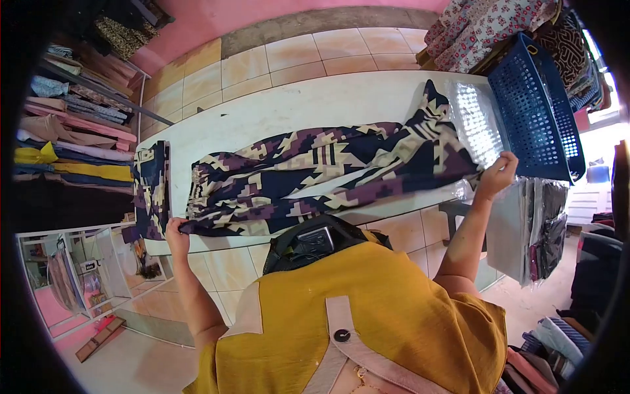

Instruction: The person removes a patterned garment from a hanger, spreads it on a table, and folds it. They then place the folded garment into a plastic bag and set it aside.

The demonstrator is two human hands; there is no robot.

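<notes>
On the table's (252, 108) left edge, a folded garment (151, 190) leaves room for patterned trousers (315, 161) spread lengthwise. Near the front left corner, the left hand (176, 232) pinches their waistband (195, 190); rightward, the right hand (500, 172) pinches a leg end (471, 172), apparently for tautness.

One head-worn view. Looks forward and steeply down past wearer's mustard top (407, 308) onto white desk (384, 98), close in. Wide field, edges curved, corners dark; pink wall (249, 10) along top edge.
</notes>
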